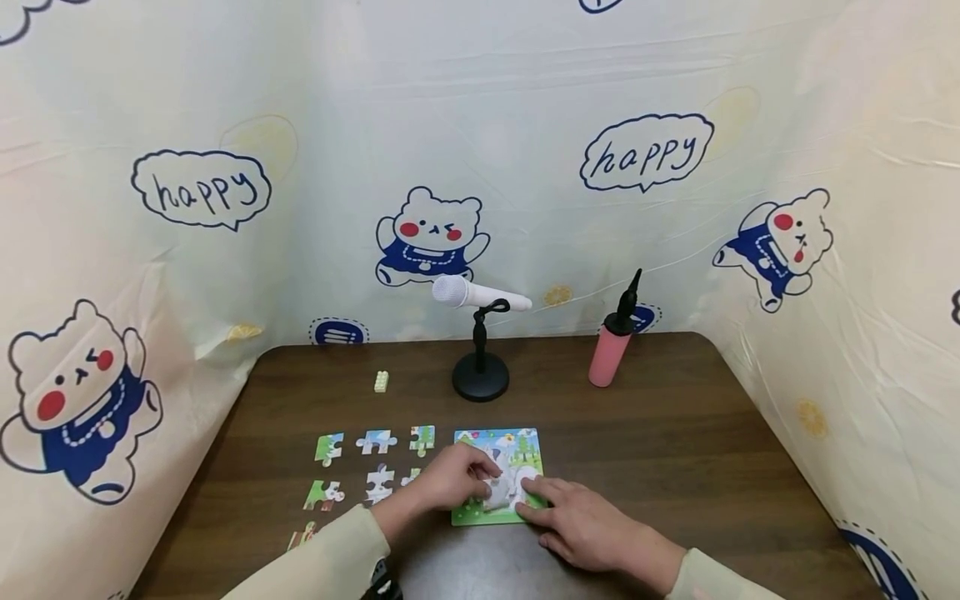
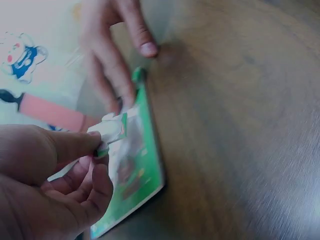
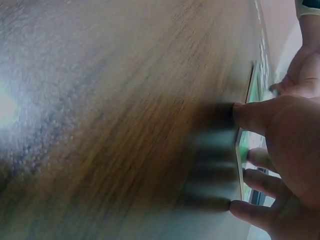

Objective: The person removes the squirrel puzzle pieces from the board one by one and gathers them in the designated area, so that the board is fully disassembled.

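A square puzzle board (image 1: 527, 450) with a green border lies on the table. My left hand (image 1: 452, 477) is over its left side, pinching a puzzle piece (image 2: 112, 129) between thumb and fingers. In the left wrist view that piece looks mostly white with a green edge, close over the board. Spread and fairly straight, the fingers of my right hand (image 1: 583, 521) rest at the board's right edge. The right wrist view has its thumb and fingertips along the board's rim (image 3: 239, 155). Both hands hide part of the board's picture.
Several loose puzzle pieces (image 1: 377, 442) lie in rows left of the board, some partly behind my left arm. Behind stand a white microphone (image 1: 487, 296) on a black stand (image 1: 480, 377) and a pink hand pump (image 1: 609, 357). A small cream toy brick (image 1: 382, 382) sits at the back left.
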Motion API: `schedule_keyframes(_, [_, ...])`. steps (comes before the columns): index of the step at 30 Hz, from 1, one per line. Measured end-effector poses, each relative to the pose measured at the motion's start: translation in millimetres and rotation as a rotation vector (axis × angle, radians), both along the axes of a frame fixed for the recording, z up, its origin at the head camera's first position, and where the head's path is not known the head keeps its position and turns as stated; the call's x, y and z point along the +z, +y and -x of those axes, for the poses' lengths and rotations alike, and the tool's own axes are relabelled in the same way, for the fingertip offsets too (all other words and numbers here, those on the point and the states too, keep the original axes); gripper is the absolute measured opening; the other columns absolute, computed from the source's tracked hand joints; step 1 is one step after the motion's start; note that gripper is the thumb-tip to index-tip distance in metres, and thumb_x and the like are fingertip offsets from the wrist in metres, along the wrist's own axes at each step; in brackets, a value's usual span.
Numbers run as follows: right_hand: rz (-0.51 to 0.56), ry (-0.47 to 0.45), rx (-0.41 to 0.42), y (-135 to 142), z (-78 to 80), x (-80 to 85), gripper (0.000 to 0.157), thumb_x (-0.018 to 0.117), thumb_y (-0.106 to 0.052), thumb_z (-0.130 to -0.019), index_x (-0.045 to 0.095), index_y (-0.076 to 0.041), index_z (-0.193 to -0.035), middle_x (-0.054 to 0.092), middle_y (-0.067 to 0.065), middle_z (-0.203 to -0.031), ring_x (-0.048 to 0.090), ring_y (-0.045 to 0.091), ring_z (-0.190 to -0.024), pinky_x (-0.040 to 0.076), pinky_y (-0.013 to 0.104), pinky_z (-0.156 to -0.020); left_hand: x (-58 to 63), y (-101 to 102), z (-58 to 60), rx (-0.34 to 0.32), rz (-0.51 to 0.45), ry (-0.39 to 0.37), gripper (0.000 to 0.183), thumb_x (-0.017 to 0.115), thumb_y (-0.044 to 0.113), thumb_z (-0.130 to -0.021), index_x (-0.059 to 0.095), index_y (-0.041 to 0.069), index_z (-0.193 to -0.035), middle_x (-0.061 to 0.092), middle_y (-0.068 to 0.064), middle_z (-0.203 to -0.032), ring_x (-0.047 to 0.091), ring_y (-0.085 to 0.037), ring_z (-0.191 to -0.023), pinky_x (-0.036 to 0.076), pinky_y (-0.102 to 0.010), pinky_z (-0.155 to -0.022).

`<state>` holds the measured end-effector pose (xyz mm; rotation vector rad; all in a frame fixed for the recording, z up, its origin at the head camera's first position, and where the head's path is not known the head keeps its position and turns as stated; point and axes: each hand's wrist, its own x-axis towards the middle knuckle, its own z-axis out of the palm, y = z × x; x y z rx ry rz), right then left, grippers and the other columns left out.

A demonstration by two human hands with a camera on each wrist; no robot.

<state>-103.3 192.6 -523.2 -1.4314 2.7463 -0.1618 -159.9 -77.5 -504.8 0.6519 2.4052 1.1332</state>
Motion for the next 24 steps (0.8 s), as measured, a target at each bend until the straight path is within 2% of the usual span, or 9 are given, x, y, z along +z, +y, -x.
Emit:
schedule_keyframes(6, [-0.011, -0.041, -0.012, 1.2, 1.0, 0.5, 0.049, 0.063, -0.034, -0.103, 0.053, -0.027, -0.151, 0.047, 0.009, -0.157, 0.049, 0.027, -0.141, 0.048, 0.045, -0.107, 11.5, -32.4, -0.9, 0.004, 0.005, 0.004, 0.012, 0.077, 0.010, -0.090, 0.080, 0.012, -0.101, 0.073, 0.006, -0.088, 0.058, -0.011, -0.075, 0.050, -0.027, -0.066])
schedule_keyframes(9, [-0.020, -0.058, -0.016, 1.7, 1.0, 1.8, 0.049, 0.061, -0.034, -0.103, 0.052, -0.027, -0.151, 0.046, 0.009, -0.158, 0.048, 0.027, -0.141, 0.048, 0.045, -0.107, 14.5, -54.8, -5.6, 0.005, -0.002, 0.007, 0.015, 0.080, 0.011, -0.088, 0.080, 0.010, -0.102, 0.072, 0.005, -0.088, 0.059, -0.011, -0.076, 0.049, -0.027, -0.066])
schedule_keyframes(14, [-0.036, -0.066, -0.022, 0.9, 1.6, 3.7, 0.049, 0.060, -0.035, -0.104, 0.051, -0.028, -0.152, 0.045, 0.009, -0.159, 0.048, 0.027, -0.142, 0.047, 0.045, -0.108, 17.5, -98.1, -17.5, 0.030, -0.037, 0.004, 0.015, 0.084, 0.010, -0.082, 0.078, 0.007, -0.095, 0.071, 0.003, -0.081, 0.059, -0.006, -0.073, 0.049, -0.025, -0.065])
schedule_keyframes(17, [-0.037, -0.060, -0.021, 0.9, 1.5, 3.7, 0.049, 0.061, -0.035, -0.103, 0.052, -0.028, -0.151, 0.045, 0.009, -0.158, 0.048, 0.027, -0.141, 0.048, 0.045, -0.108, 14.6, -121.2, -25.3, 0.043, -0.047, 0.009, 0.012, 0.084, 0.009, -0.081, 0.078, 0.006, -0.092, 0.071, 0.002, -0.078, 0.057, -0.001, -0.070, 0.048, -0.023, -0.063])
schedule_keyframes(24, [-0.039, -0.061, -0.019, 0.9, 1.9, 4.1, 0.050, 0.062, -0.035, -0.103, 0.052, -0.028, -0.151, 0.046, 0.009, -0.158, 0.048, 0.027, -0.141, 0.048, 0.045, -0.107, 3.3, -158.3, -40.0, 0.090, -0.044, -0.065, 0.011, 0.081, 0.003, -0.081, 0.077, 0.001, -0.091, 0.072, -0.003, -0.076, 0.058, -0.001, -0.067, 0.048, -0.023, -0.060])
